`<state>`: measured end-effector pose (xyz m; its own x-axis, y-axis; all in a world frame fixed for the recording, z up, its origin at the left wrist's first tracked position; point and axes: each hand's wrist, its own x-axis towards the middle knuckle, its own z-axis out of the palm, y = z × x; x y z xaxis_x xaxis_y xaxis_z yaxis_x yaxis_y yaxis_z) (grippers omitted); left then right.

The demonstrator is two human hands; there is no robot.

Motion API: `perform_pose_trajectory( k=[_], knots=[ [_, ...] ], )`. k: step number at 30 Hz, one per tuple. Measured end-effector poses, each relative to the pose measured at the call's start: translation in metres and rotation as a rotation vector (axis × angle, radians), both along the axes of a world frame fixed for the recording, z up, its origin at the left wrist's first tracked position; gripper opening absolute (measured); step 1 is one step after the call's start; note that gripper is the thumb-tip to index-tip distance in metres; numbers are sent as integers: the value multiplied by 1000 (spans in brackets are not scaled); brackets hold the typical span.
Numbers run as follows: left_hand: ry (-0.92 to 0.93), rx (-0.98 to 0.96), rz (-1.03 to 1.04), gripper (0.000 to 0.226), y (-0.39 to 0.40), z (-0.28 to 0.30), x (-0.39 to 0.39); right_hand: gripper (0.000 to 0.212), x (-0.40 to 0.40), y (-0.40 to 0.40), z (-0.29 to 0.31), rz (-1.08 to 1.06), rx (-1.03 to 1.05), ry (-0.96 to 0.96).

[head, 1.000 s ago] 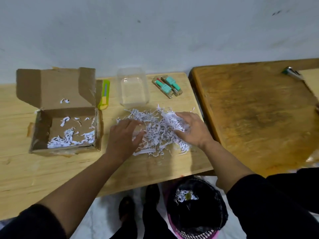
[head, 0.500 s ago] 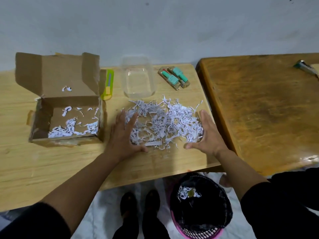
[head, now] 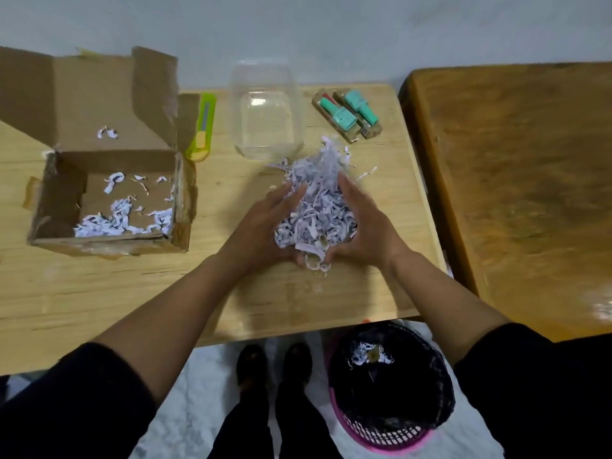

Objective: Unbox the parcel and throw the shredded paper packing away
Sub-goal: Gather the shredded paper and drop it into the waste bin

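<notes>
Both hands scoop paper pile.
Left hand [head: 261, 226] & right hand [head: 364, 226]: fingers cupped round shredded paper [head: 314, 207] on surface [head: 132, 293].

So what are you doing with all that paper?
A person is clearing out a parcel. The left hand and right hand are cupped around a heap of shredded paper on the light wooden table, pressing it together from both sides. The open cardboard box beside them has some shreds left inside. Below the table edge stands a pink bin with a black liner and a little paper already in it.
</notes>
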<state>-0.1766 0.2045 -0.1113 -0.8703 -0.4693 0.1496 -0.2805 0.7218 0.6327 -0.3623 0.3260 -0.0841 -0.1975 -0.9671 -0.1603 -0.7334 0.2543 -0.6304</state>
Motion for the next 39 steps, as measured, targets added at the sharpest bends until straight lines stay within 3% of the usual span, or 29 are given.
perform_pose_trajectory(
  k=[7,12,15,19,22,28,33,39],
  knots=[
    [122,78,107,70,9,5,-2,104,20,0,-5,-64,-128,-128],
    [101,117,144,53,17,15,0,70,31,8,-7,-217,-205,-221],
    [95,90,139,43,19,23,1,62,38,16,2,-282,-183,-199],
    [169,171,96,37,24,42,2,60,50,30,26,-359,-216,-123],
    [197,249,59,41,31,62,5,62,60,44,47,-461,-248,-185],
    [238,194,-210,39,54,100,1,63,78,91,86,-618,-289,-143],
    [165,398,-369,50,103,121,-9,64,92,152,104,-764,-279,-127],
    [16,511,-492,49,184,97,-27,66,111,243,100,-985,-169,-101]
  ],
)
